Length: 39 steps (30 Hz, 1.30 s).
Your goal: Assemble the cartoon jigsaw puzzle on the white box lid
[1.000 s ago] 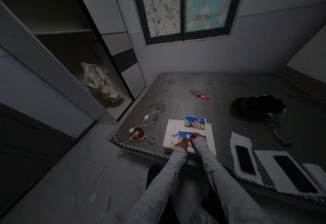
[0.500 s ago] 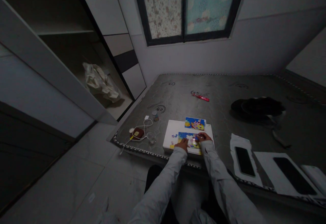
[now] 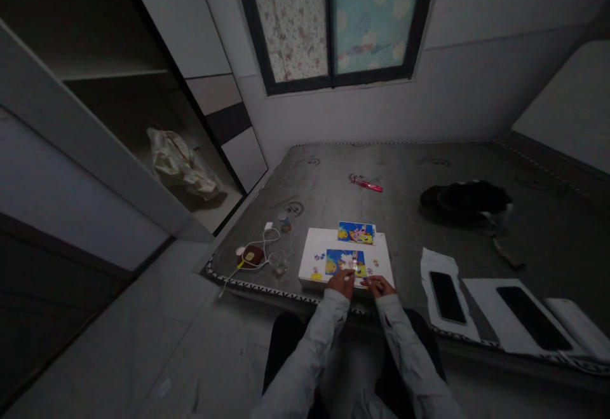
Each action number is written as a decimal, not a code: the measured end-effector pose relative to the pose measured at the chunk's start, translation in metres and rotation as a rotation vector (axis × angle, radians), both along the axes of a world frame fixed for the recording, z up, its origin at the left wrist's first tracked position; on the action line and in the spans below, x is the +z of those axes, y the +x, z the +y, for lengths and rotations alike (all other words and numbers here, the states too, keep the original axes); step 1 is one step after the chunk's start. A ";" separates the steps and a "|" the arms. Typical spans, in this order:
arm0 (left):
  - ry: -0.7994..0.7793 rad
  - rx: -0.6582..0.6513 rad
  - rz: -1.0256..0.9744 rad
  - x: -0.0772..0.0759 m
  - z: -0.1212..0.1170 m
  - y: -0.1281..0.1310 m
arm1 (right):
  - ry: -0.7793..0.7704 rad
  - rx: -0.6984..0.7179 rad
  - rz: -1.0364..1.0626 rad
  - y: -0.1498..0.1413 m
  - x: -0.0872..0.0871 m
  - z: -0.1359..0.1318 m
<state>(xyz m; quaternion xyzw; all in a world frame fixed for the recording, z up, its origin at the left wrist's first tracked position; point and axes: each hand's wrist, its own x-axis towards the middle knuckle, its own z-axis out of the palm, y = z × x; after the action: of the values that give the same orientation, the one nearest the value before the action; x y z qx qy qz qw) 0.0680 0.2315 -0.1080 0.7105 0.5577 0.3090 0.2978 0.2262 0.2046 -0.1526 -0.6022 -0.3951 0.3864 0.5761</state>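
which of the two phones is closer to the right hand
The pale-rimmed phone, on the side toward the white box; the other phone lies beyond it from the right hand.

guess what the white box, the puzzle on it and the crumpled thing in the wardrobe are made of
White box: probably cardboard, matt, with flat faces and straight edges. Puzzle: likely printed card, thin and bright with a jagged gap. Crumpled thing: plastic or cloth, unclear; pale, creased, faint sheen.
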 end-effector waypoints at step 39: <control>-0.316 0.085 0.356 0.000 -0.023 -0.023 | -0.310 0.284 -1.196 -0.040 0.004 0.020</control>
<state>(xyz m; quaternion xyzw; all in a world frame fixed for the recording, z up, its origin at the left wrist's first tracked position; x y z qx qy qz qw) 0.0452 0.2083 -0.1082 0.6743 0.6720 0.1001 0.2893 0.1865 0.2244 -0.1489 -0.7322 -0.6642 0.1085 0.1048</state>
